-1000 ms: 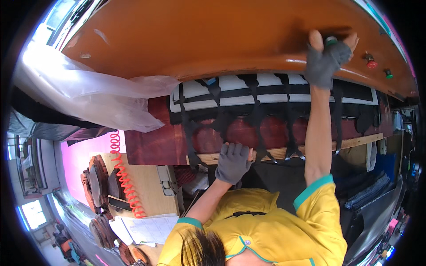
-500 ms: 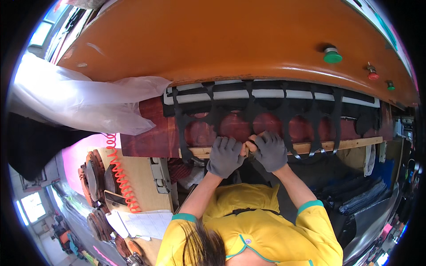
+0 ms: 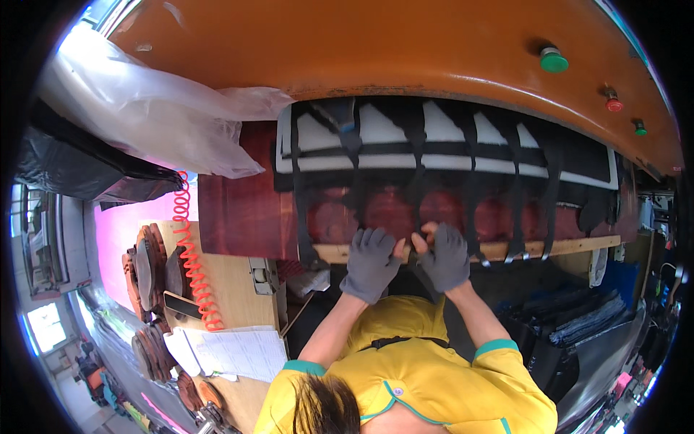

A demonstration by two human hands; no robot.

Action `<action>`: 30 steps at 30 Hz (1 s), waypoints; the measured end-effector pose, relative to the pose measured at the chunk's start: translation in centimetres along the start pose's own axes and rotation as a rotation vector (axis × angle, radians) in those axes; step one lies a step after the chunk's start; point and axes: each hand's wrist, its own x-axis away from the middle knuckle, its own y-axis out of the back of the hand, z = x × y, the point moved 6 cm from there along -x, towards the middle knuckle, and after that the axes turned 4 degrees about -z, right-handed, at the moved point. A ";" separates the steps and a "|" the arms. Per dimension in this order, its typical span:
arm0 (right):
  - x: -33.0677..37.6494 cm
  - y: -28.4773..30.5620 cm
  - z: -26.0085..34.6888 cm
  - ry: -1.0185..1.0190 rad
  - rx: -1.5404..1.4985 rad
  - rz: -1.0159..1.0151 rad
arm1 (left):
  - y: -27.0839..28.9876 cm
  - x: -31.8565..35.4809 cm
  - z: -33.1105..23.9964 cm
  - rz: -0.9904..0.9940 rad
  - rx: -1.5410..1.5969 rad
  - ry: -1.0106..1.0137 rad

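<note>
A black sheet [image 3: 418, 155] full of cut-out openings lies across a dark red board [image 3: 238, 224], its narrow strips hanging over the wooden front edge [image 3: 578, 244]. My left hand [image 3: 372, 265] and my right hand [image 3: 443, 257], in grey gloves with bare fingertips, are side by side at that edge. Both have curled fingers closed on a strip of the sheet; the fingers partly hide the grip. Rounded openings expose the red board, while white material [image 3: 452, 162] shows through the sheet farther back.
An orange machine body [image 3: 347, 50] with a green button [image 3: 554, 61] and a red button [image 3: 613, 101] overhangs the back. Clear plastic film [image 3: 166, 116] drapes at left. Below it are a red coiled hose [image 3: 189, 267], dark sole-shaped pieces [image 3: 150, 267], a phone [image 3: 182, 304] and papers [image 3: 231, 353].
My hands have parted slightly, so the thumbs are farther from each other. The view has shifted, and more of the sheet with white patches shows beneath the orange machine.
</note>
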 end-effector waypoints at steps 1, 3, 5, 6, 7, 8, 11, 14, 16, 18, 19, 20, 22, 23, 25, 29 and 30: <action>0.1 0.6 1.0 0.047 -0.010 -0.036 | 1.1 -0.3 0.3 -0.102 -0.009 0.040; -0.8 1.8 3.5 0.189 0.039 -0.189 | 4.1 -0.5 0.6 -0.360 -0.022 0.067; -3.7 1.1 5.4 0.279 -0.014 -0.282 | 5.3 -2.3 3.6 -0.534 -0.062 0.255; -6.1 -0.6 5.7 0.177 -0.123 -0.216 | 5.6 -3.6 4.8 -0.581 -0.158 0.233; -8.3 -2.4 6.2 0.117 -0.169 -0.142 | 5.7 -4.5 6.2 -0.589 -0.239 0.282; -10.4 -4.1 7.1 0.100 -0.170 -0.113 | 5.8 -4.4 6.6 -0.591 -0.272 0.244; -14.2 -7.7 9.3 0.116 -0.062 0.002 | 5.2 -3.3 8.2 -0.517 -0.237 0.308; -14.2 -8.5 10.0 0.075 -0.189 0.114 | 5.3 -0.3 7.6 -0.557 -0.117 0.331; -13.1 -7.9 9.4 0.008 -0.384 0.187 | 5.8 1.0 6.8 -0.558 -0.116 0.276; -12.5 -6.6 8.4 -0.039 -0.772 0.191 | 6.2 1.9 6.2 -0.526 -0.159 0.268; -12.3 -6.3 7.6 -0.142 -1.025 0.220 | 6.3 2.2 5.9 -0.503 -0.199 0.284; -11.5 -6.3 7.2 -0.301 -1.384 0.296 | 6.4 2.4 5.7 -0.470 -0.242 0.296; -11.1 -5.3 5.8 -0.400 -1.475 0.205 | 6.8 2.8 5.4 -0.498 -0.224 0.304; -11.0 -4.5 5.4 -0.390 -1.563 0.165 | 6.8 3.0 5.2 -0.499 -0.220 0.313; -10.5 -2.7 4.4 -0.347 -1.488 0.088 | 6.8 3.3 4.9 -0.540 -0.183 0.321; -9.8 0.1 4.2 -0.030 -0.614 0.002 | 6.7 3.7 4.3 -0.669 -0.073 0.338; -9.3 0.3 4.4 0.030 -0.343 -0.002 | 6.4 3.4 3.8 -0.612 -0.120 0.265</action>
